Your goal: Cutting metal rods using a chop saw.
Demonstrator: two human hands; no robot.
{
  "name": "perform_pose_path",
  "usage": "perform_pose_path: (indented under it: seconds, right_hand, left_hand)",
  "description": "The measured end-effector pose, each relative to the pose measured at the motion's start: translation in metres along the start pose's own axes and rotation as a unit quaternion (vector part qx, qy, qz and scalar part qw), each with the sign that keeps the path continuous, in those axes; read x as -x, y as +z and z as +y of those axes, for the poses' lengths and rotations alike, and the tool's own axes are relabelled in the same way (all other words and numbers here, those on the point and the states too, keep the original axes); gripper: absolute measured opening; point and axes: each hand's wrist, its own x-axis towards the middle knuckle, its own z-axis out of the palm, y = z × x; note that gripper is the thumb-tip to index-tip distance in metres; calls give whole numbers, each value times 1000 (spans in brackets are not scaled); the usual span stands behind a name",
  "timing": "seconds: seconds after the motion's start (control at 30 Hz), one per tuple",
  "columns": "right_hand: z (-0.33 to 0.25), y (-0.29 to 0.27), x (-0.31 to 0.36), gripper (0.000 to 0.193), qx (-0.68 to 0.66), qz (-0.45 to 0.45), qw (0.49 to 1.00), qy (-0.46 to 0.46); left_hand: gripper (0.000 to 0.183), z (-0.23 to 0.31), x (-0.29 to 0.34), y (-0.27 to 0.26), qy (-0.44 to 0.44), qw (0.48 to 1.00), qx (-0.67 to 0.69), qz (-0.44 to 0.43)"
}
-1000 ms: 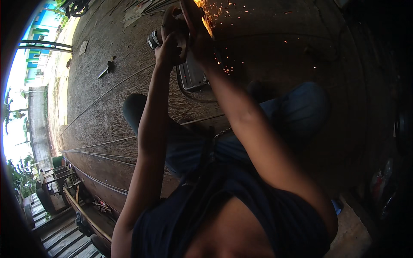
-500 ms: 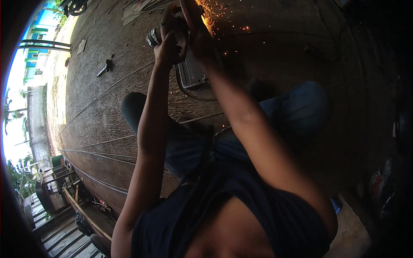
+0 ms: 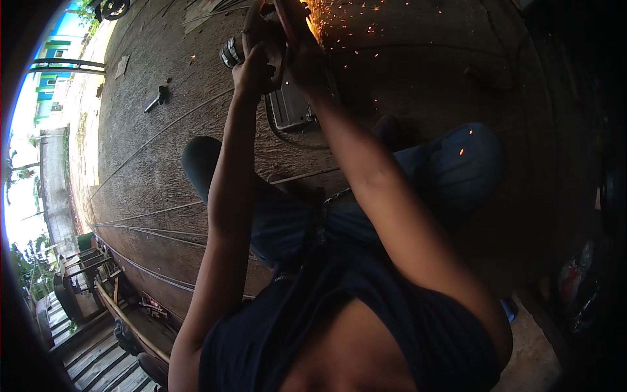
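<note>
A small pale mark on the dark blue shirt [image 3: 326, 277], near its far hem, is too small to read, and whether the silvery patch on the round, dark end piece [image 3: 230, 53] of the power tool [image 3: 256, 31] is tape or a label, I cannot tell. The power tool is at the far middle of the scene, beyond both outstretched forearms, its upper part cut off by the far edge of the view. The left hand [image 3: 251, 75] lies against the tool's near left side, its grip closed around part of the housing, with the round end piece just left of it. The right hand [image 3: 305, 65] is right of the left one, beside a reddish, curved edge of the tool; it is dark and blurred, so I cannot tell whether its grip is closed or spread. Bright orange sparks [image 3: 317, 26] fan out at the tool's far right, with stray ones over the right leg [image 3: 450, 157] of the blue jeans. Between the forearms, nearer than the tool, a flat grey metal base [image 3: 290, 108] sits on the rough floor [image 3: 170, 147], a dark cable [image 3: 279, 138] curving around its near left corner. Well to the left lies a small metal piece [image 3: 154, 103] with a pale shank
</note>
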Motion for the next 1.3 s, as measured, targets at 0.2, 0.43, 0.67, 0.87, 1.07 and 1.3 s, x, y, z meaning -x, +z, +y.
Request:
perform_pose_path:
  seconds: [0.2,0.43,0.67,0.87,1.07,1.3]
  right_hand:
    - [4,3,-1,49,18,-21,1000,10]
    - [-1,-1,-2,44,30,45,998,-42]
    - [-13,-13,1,40,11,11,1000,2]
    - [-9,-11,0,38,4,-2,1000,6]
    - [-8,-10,2,40,7,-4,1000,-5]
    - [-17,-19,3,41,-13,-17,999,41]
  left_hand:
    - [43,-7,-7,-4,-14,1000,-14,-11]
    - [41,-20,-20,-13,113,986,-105,-59]
    - [41,-13,-14,-6,-2,1000,5,-5]
    - [41,-13,-14,-8,8,1000,-6,-22]
    - [43,-16,-13,-11,103,991,-70,-52]
    - [69,-23,-28,-25,51,965,-236,-100]
